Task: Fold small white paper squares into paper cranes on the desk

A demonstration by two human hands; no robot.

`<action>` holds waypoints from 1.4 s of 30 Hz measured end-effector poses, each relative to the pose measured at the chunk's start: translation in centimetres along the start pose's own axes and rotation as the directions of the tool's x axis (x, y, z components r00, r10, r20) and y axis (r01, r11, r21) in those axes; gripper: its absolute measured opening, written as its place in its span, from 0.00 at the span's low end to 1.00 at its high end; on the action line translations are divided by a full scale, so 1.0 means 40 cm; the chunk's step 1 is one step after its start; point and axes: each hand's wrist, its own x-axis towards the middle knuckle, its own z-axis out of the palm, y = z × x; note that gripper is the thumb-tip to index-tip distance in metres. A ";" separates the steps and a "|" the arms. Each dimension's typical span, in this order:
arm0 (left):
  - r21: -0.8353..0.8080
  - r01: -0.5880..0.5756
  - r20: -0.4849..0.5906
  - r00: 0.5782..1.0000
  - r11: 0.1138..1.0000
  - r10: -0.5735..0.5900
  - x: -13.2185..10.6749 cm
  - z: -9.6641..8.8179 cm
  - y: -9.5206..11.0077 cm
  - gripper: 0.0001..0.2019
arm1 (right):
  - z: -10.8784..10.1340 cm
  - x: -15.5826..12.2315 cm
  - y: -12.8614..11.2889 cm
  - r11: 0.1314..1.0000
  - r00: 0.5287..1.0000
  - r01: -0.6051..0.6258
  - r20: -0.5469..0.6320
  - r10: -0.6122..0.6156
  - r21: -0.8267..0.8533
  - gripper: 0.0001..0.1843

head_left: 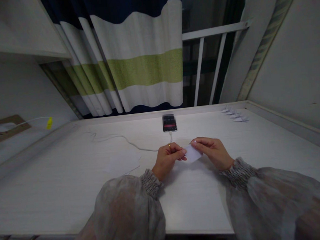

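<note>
Between my two hands is a small piece of white paper [193,154], held above the white desk. My left hand [168,157] pinches its left edge between thumb and fingers; a gold ring shows on one finger. At the upper right edge, my right hand [212,151] grips the same paper with thumb and forefinger. The paper looks folded, though its creases are too faint to make out. To the left of my left hand, a stack of white paper [123,162] lies flat on the desk.
A phone [169,123] with a lit screen lies at the back, its white cable [134,145] running left. Several small folded paper pieces [235,114] sit at the back right. Behind the desk [58,193] hangs a striped curtain [145,69]; a wall socket [5,127] is at left.
</note>
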 end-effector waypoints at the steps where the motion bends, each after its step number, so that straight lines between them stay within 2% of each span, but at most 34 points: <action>1: 0.007 -0.005 -0.005 1.000 1.000 0.005 0.001 0.000 0.000 0.10 | 0.000 0.000 -0.001 1.000 1.000 -0.004 -0.001 0.004 -0.005 0.13; 10: 0.007 0.007 -0.018 1.000 1.000 -0.007 0.001 0.003 0.004 0.10 | -0.001 0.000 -0.001 0.999 0.998 -0.047 -0.052 0.047 0.009 0.13; 18: 0.036 0.016 0.006 1.000 0.999 -0.016 0.002 0.002 0.007 0.13 | 0.000 0.003 -0.001 0.996 0.998 -0.035 -0.057 0.030 -0.082 0.16; 24: 0.051 0.033 0.068 0.997 0.998 -0.037 0.005 0.005 0.005 0.14 | 0.001 0.002 -0.001 0.994 0.999 -0.037 0.018 0.039 -0.106 0.16; 28: 0.086 0.022 0.046 0.999 0.996 -0.026 0.006 0.006 0.004 0.12 | 0.012 -0.004 -0.010 0.994 0.996 -0.040 0.072 0.047 -0.102 0.16; 36: 0.092 -0.039 -0.070 0.997 0.995 0.045 0.012 -0.003 0.002 0.07 | 0.019 -0.001 -0.004 0.995 0.993 -0.089 0.072 0.093 -0.052 0.15; 42: 0.063 -0.047 -0.053 0.997 0.997 0.050 0.010 0.000 0.005 0.07 | 0.015 0.001 -0.002 0.992 0.992 -0.126 0.025 0.126 0.005 0.14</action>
